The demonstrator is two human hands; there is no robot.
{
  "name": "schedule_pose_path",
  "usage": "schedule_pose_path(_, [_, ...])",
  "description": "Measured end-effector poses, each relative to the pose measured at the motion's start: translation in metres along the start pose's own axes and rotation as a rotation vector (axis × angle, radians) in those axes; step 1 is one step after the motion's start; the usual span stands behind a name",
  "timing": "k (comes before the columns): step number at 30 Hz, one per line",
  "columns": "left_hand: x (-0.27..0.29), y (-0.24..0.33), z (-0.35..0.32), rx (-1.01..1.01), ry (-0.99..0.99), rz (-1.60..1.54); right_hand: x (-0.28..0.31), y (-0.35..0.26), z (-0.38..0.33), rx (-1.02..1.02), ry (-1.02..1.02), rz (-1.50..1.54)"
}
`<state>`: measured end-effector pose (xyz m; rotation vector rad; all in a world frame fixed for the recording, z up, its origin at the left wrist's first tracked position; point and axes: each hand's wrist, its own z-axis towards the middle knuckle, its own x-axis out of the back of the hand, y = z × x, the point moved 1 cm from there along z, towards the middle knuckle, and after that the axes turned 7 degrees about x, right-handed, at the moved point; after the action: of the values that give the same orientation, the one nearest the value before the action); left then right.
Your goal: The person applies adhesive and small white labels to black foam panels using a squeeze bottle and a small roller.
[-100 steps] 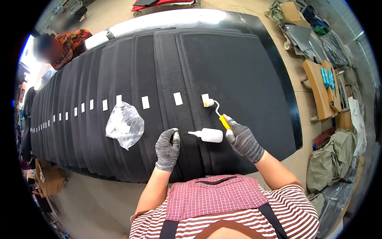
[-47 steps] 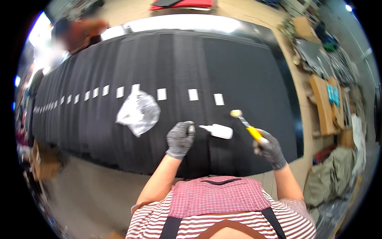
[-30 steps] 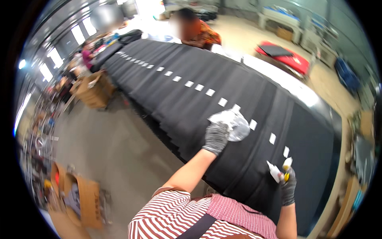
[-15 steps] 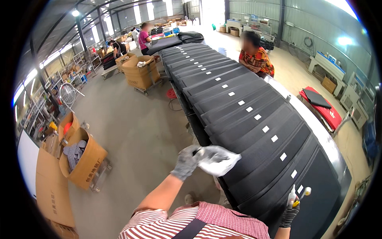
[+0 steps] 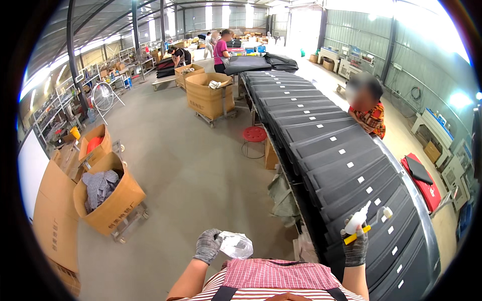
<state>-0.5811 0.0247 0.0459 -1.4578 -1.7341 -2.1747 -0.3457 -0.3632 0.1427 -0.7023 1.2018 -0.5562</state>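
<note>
My left hand (image 5: 208, 246), in a grey knit glove, is closed on a crumpled clear plastic bag (image 5: 237, 245) in front of my body, over the floor. My right hand (image 5: 355, 249), also gloved, is raised over the table's near end. Its fingers wrap round a white squeeze bottle (image 5: 357, 219) with its pointed nozzle up, together with a yellow stick-like tool (image 5: 357, 235) whose kind I cannot make out. A small pale roll (image 5: 387, 212) shows just beyond the bottle; whether I hold it is unclear. Below lie overlapping black mats (image 5: 329, 165), each with a small white label (image 5: 350, 164).
A person in a patterned orange top (image 5: 374, 118) leans at the table's right side. Left stand a carton of grey cloth (image 5: 128, 193) on a trolley and another large carton (image 5: 208, 98). A red round stool (image 5: 254, 134) is beside the table. Other people work farther back.
My left hand has drawn back toward my body with the plastic bag, away from the mats. My right hand has come up with the bottle. The view has shifted, showing more floor.
</note>
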Motion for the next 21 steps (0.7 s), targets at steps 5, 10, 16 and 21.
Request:
schedule_pose_path(5, [0.026,-0.04,0.07,0.115,0.043,0.037,-0.073,0.065,0.053,-0.157,-0.104,-0.049])
schedule_pose_path(10, [0.016,-0.117,0.136,0.27,0.165,0.066,-0.106,0.139,0.119,-0.232,-0.146,-0.066])
schedule_pose_path(16, [0.004,-0.286,0.183,0.686,0.113,0.295,-0.174,0.227,0.234,-0.366,-0.447,-0.158])
schedule_pose_path(21, [-0.036,-0.209,0.262,0.881,0.047,0.278,-0.247,0.296,0.333,-0.588,-0.649,-0.16])
